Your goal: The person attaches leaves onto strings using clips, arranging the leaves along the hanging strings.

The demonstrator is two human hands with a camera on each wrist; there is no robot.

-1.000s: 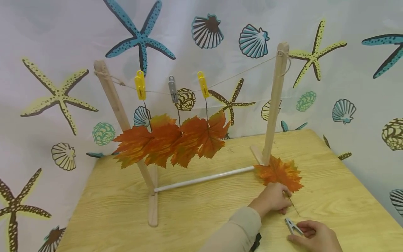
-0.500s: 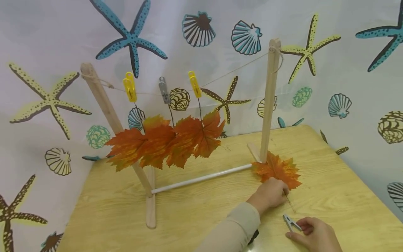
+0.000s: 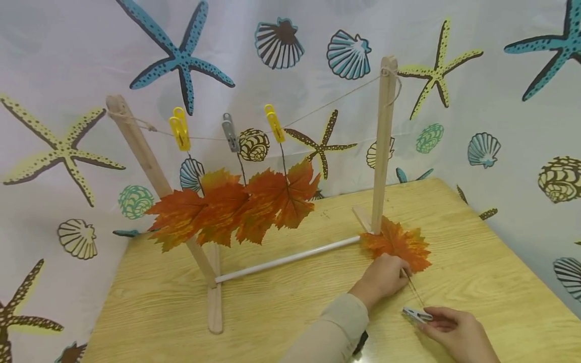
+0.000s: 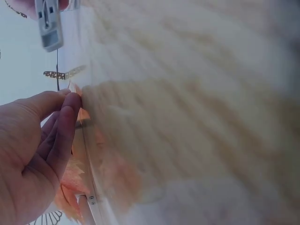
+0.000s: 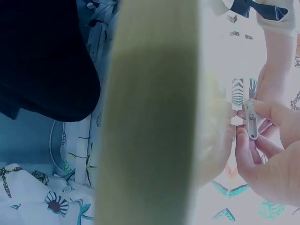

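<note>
My left hand (image 3: pixel 386 277) pinches the thin stem of an orange artificial maple leaf (image 3: pixel 399 244) lying on the table at the foot of the right post. In the left wrist view, thumb and fingertips meet on that stem. Between the thumb and fingers of my right hand (image 3: pixel 458 330) is a grey clothespin (image 3: pixel 416 315), close by the stem's free end. The right wrist view shows the same clothespin (image 5: pixel 252 121) held lengthwise at the fingertips. Three similar leaves (image 3: pixel 290 194) hang overlapping from a string (image 3: pixel 333 103), their stems in two yellow clothespins (image 3: pixel 274 123) and a grey one.
The string runs between a left wooden post (image 3: pixel 142 151) and a right wooden post (image 3: pixel 384 146). A white rod (image 3: pixel 290 259) joins them low down. Behind the wood-grain table (image 3: pixel 290 312) hangs a sheet printed with starfish and shells.
The view has swung slightly right. My right hand has turned the clothespin, which looks flatter and sits nearer the stem's end. My left hand keeps its pinch on the stem.
</note>
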